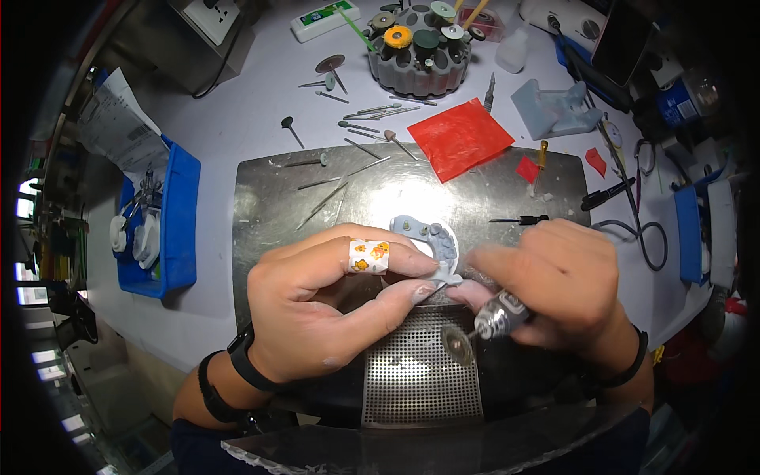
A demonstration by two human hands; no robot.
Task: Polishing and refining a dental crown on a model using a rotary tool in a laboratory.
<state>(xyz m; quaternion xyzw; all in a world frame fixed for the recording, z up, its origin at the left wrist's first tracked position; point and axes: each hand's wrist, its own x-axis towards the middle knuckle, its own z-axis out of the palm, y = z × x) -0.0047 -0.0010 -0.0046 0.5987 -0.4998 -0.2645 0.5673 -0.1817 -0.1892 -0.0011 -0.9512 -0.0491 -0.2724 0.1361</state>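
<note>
My left hand (pixel 324 289), a patterned bandage (pixel 369 256) round its index finger, pinches a small pale grey piece (pixel 448 275) between thumb and fingertips. My right hand (pixel 554 285) is closed round a metal rotary handpiece (pixel 502 315). A round cutting disc (pixel 457 346) on the handpiece points left and hangs over a perforated metal grille (pixel 419 388), apart from the grey piece. The right thumb and fingertips come close to the grey piece; whether they touch it I cannot tell. Just beyond my fingers lies a grey dental arch model (pixel 440 240), partly hidden by the left hand.
Several burs (pixel 366 127) lie scattered on the table and metal plate (pixel 269 206). A round bur holder (pixel 419 71) stands at the back. Red sheet (pixel 461 140), screwdriver (pixel 518 220), black pen (pixel 608 194) and cable (pixel 633 229) lie farther right; a blue bin (pixel 180 222) stands left.
</note>
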